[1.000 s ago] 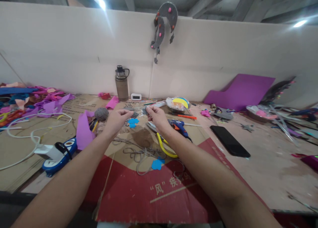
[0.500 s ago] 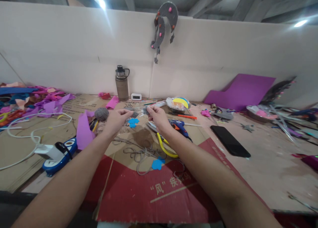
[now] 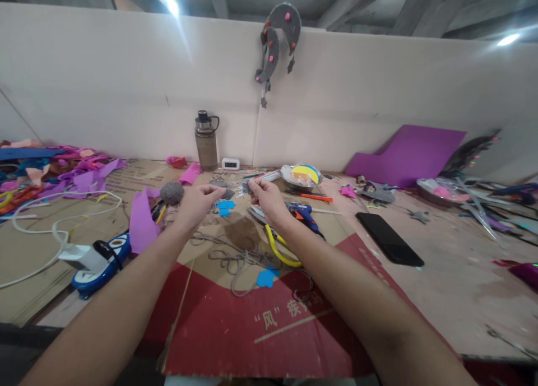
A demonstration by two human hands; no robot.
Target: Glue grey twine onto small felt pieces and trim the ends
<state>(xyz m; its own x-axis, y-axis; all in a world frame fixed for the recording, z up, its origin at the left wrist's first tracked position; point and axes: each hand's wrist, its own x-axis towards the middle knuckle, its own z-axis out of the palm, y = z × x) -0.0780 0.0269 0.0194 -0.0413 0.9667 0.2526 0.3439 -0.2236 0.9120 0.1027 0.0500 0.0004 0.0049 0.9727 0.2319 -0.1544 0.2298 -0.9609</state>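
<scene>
Over the cardboard, my left hand (image 3: 200, 201) is closed in a pinch, with a small dark grey felt piece (image 3: 227, 194) at its fingertips. My right hand (image 3: 268, 198) faces it a short way off, thumb and finger pinched together. Whatever lies between those right fingers is too small to make out. Blue cut-out shapes (image 3: 226, 208) lie just below the gap between the hands. Loose grey yarn (image 3: 239, 258) is spread nearer to me, beside another blue cut-out (image 3: 267, 276). Yellow-handled scissors (image 3: 281, 255) and a blue glue gun (image 3: 309, 218) are partly hidden by my right forearm.
A grey yarn ball (image 3: 172, 193) and a purple strip (image 3: 143, 221) lie left. Behind stand a bottle (image 3: 206, 145) and a small clock (image 3: 230, 163). A power strip (image 3: 101, 268) with a white cable is front left; a black phone (image 3: 389, 238) lies right.
</scene>
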